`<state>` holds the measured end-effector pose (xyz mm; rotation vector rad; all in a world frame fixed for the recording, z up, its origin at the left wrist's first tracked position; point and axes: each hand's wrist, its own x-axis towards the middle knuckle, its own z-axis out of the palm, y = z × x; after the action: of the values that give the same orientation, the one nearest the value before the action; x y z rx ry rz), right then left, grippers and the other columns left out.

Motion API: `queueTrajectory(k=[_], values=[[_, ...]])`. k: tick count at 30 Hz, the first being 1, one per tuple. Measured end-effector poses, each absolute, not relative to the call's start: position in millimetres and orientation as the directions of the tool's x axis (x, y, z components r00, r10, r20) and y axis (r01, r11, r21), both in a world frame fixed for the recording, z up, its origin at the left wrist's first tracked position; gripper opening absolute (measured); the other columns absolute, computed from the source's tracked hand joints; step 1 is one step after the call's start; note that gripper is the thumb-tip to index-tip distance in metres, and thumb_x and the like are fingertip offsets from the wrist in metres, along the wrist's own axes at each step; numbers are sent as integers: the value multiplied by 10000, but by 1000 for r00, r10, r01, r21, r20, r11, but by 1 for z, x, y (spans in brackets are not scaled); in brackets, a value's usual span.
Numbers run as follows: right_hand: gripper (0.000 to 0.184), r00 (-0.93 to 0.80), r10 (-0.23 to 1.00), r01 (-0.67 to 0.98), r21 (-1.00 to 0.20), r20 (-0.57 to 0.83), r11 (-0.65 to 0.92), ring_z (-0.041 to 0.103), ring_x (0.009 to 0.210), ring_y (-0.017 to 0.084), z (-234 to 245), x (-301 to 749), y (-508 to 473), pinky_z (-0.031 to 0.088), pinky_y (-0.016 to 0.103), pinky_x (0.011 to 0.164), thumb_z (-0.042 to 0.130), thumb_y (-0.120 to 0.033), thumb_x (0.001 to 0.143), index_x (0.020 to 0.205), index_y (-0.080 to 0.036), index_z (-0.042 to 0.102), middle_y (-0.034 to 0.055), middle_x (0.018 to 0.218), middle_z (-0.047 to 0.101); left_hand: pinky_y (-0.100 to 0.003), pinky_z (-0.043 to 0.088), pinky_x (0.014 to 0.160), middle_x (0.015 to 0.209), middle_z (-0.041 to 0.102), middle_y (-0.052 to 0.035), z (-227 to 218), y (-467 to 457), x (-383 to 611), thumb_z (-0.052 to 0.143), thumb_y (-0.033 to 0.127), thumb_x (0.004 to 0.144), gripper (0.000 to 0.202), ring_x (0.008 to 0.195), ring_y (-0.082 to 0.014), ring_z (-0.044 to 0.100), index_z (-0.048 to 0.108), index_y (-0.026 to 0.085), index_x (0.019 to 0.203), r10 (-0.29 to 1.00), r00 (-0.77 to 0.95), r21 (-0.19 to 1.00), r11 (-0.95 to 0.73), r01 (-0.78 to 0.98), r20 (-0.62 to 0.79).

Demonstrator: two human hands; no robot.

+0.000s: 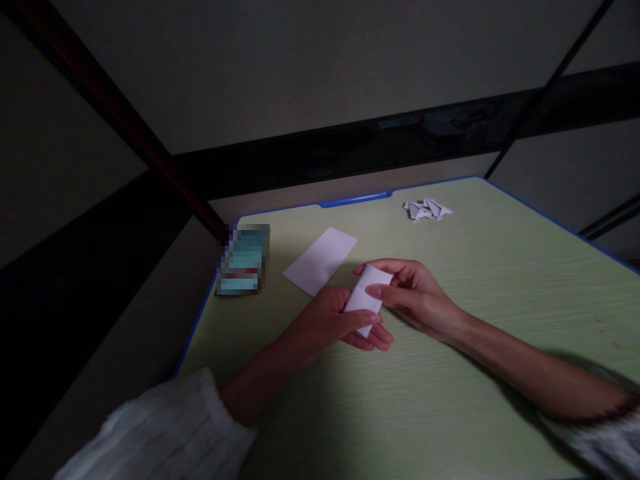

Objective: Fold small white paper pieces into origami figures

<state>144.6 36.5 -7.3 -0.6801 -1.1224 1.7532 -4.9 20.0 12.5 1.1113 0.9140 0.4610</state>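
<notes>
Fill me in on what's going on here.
A person holds a small folded white paper in both hands: the left hand grips its near end, the right hand its far end, thumbs on top. On the light green table, a flat paper sheet lies beyond the left hand, and folded paper pieces lie together near the far edge.

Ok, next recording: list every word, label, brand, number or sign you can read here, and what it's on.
No readable text anywhere in view.
Pixelated, phone-like object: blurred out; any text on it can't be read.
Folded white paper in the hands, and flat white sheet: no writing visible.
Small folded-paper pieces: too small to tell.
</notes>
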Motion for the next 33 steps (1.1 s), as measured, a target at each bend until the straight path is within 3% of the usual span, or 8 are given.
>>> queueTrajectory(k=[15,20,33], values=[[199,-437,899,-392,-902,10,-181,562,530,72,-6,145,36,438,184,501,657,-128,618,814,-118,627,1,650,640,-164,455,512,601,651,-43,14,21,-3,516,234,723,208,549,-91,604,613,98,598,719,586,925,339,174,-374],[98,-470,882,-380,-910,35,-166,552,523,67,-10,144,36,427,180,502,645,-136,640,729,-111,614,-3,624,621,-175,463,524,622,661,-54,12,22,-4,519,246,721,214,562,-100,611,620,97,605,713,593,924,338,177,-374],[46,-405,913,-391,-911,43,-131,514,453,52,-8,141,32,393,165,442,615,-100,632,668,-113,589,-22,555,588,-171,474,516,601,658,-29,11,21,-3,540,245,710,174,556,-101,620,602,103,631,716,592,923,355,147,-370]])
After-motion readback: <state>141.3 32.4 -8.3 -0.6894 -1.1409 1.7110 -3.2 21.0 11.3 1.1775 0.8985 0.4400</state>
